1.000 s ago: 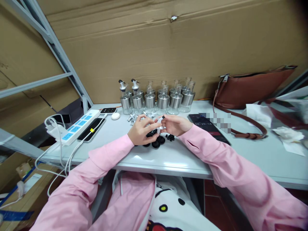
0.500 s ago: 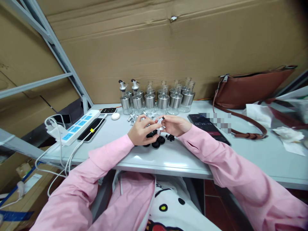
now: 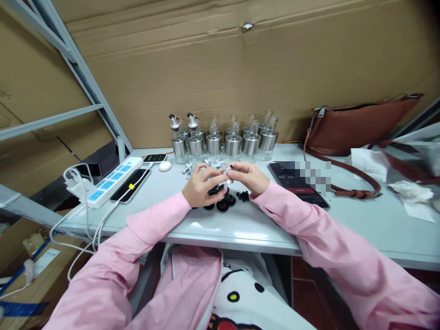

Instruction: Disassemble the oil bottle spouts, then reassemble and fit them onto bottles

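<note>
Between both hands, just above the table, is a white pour spout (image 3: pixel 227 180) with a small black tip. My left hand (image 3: pixel 203 187) grips its body from the left, fingers and thumb closed on it. From the right, my right hand (image 3: pixel 250 177) pinches it near the black tip. Black round rubber caps (image 3: pixel 222 204) lie under and in front of the hands, partly covered by the left one. A cluster of small black pieces (image 3: pixel 244 196) sits below my right hand. Behind the hands lie loose silvery-white spout parts (image 3: pixel 189 168).
Several glass bottles with metal bands (image 3: pixel 233 145) stand at the back; two at left carry spouts (image 3: pixel 174 122). A power strip (image 3: pixel 115 181) and a phone (image 3: pixel 131 185) lie left. Another phone (image 3: pixel 298 184), a brown bag (image 3: pixel 360 126) and crumpled tissue (image 3: pixel 412 191) are on the right.
My right hand's fingers have curled in closer around the top of the spout, and the wrist has shifted slightly left. The left hand stays almost where it was.
</note>
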The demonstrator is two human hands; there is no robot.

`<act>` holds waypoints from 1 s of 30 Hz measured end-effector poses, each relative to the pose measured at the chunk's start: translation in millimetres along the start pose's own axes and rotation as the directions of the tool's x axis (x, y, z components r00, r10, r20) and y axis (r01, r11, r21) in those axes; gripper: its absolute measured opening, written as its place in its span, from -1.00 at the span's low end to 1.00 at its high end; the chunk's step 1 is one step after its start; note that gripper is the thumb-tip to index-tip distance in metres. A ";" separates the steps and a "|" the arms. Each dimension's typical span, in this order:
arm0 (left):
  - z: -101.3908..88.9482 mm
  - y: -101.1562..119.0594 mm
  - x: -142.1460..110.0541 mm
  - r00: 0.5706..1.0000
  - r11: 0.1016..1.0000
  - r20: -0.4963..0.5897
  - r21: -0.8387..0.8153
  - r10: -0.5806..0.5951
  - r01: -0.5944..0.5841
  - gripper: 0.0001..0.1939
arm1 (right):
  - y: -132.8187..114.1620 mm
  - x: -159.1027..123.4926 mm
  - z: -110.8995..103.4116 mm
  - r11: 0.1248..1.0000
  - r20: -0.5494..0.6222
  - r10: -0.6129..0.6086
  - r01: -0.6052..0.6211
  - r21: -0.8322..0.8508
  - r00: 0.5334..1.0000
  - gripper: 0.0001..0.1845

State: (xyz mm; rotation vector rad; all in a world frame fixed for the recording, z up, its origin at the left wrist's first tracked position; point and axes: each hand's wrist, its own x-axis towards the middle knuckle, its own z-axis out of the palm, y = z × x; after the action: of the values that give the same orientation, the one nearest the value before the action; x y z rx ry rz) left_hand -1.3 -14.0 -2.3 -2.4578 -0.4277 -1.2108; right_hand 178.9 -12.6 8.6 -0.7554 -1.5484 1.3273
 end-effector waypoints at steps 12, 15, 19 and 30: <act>0.3 1.3 1.3 0.995 0.994 -0.021 -0.046 -0.101 0.100 -0.68 | -13.4 -2.8 0.1 0.988 -0.105 -0.085 0.070 -0.139 0.991 -0.59; 0.1 1.4 0.9 0.987 0.985 0.004 -0.067 -0.160 0.160 -0.70 | -11.1 -0.5 -4.7 0.986 -0.155 -0.099 0.075 -0.150 0.983 -0.59; 0.8 0.6 0.8 0.976 0.978 0.092 -0.054 -0.197 0.203 -0.78 | -4.9 2.3 -11.3 0.989 -0.191 -0.113 0.093 -0.113 0.975 -0.60; 2.7 -1.0 4.2 0.785 0.931 0.550 -0.037 -0.284 0.363 -0.79 | -3.2 4.7 -16.7 0.996 -0.220 -0.091 0.086 -0.031 0.971 -0.60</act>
State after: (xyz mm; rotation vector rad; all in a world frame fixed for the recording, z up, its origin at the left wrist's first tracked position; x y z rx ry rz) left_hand 2.6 -11.5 -0.2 -2.9235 -0.9873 -0.6407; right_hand 192.8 -2.5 12.6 -0.8094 -1.4035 1.1221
